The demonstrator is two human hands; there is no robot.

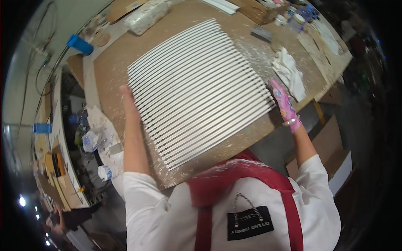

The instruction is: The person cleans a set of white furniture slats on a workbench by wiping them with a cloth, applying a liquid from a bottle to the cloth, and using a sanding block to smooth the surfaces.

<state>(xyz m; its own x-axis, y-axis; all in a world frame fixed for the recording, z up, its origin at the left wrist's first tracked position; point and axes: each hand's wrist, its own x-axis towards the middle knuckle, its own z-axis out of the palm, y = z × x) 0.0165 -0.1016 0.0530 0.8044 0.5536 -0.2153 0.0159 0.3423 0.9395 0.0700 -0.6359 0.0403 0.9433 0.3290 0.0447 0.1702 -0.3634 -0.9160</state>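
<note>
Long white slats point(201, 92) lie side by side on the brown worktable, with narrow dark gaps between them. Together they form a broad, slightly fanned panel with stepped ends, tilted across the table. My bare left hand point(126, 93) rests along the panel's left side, seen edge-on with its fingers stretched out. Against the right side lies my right hand point(283, 101), in a pink patterned glove with a bracelet at the wrist. Its fingers are extended along the slat ends, partly turned from view. Neither hand appears wrapped round a slat.
Right of the panel lie a crumpled white cloth point(289, 74) and a grey block point(261, 33). A wrapped bundle point(147, 16) and a blue cup point(80, 44) stand at the far left. A white tub point(107, 172) sits left of my arm; cardboard point(324, 142) stands below the table's right edge.
</note>
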